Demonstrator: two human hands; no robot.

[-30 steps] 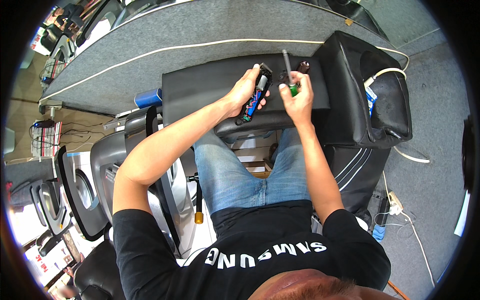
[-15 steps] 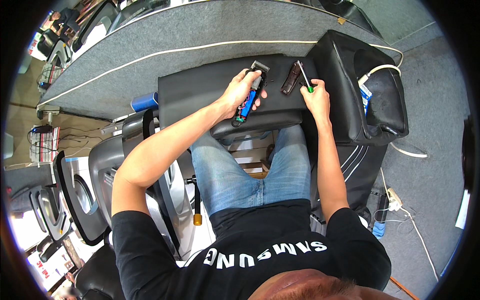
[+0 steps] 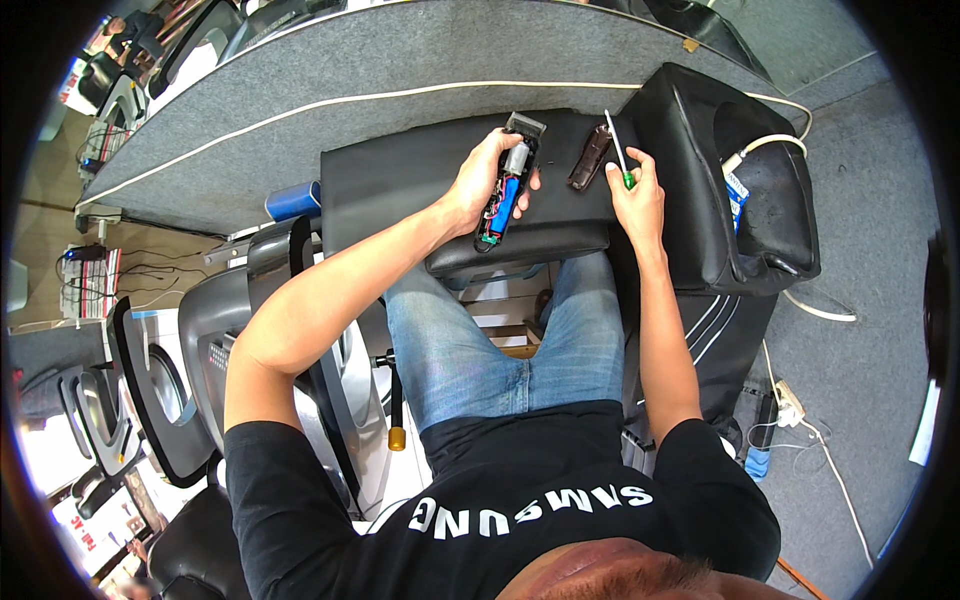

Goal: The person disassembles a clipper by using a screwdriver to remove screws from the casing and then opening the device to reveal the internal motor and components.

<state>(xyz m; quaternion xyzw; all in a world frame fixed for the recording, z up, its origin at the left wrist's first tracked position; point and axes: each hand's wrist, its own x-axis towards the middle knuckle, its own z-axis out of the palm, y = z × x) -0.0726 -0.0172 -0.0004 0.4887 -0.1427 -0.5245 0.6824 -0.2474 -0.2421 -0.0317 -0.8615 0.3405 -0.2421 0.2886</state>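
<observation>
- Left hand [image 3: 478, 184]: curled well round an opened hair clipper [image 3: 508, 188]. Thumb lies along the upper body near the motor; other fingertips show past the far side. Firm-looking wrap, palm mostly hidden.
- Clipper held above the black padded bench [image 3: 385, 172], in front of the person, tilted, blade end [image 3: 526, 124] pointing away and slightly right.
- Clipper's inside exposed: silver motor [image 3: 517, 158] below the blade, blue battery [image 3: 505, 196], reddish wires, green circuit board [image 3: 489, 238] at the near end.
- Right hand [image 3: 638, 203]: partly closed, thumb and forefinger pinching the green handle of a screwdriver [image 3: 629, 180]. How the remaining fingers sit, cannot tell.
- Screwdriver's metal shaft points away from the person, leaning a little left; tip just beside the far end of a dark brown clipper cover [image 3: 588, 162]. Contact between them, cannot tell.
- Cover lies slantwise on the bench, between the two hands.
- Tiny dark bits [image 3: 549, 162] lie between clipper and cover, too small to identify.
- Right of the right hand: black cushioned block [image 3: 690, 190], a blue-and-white packet [image 3: 737, 205] in its hollow.
</observation>
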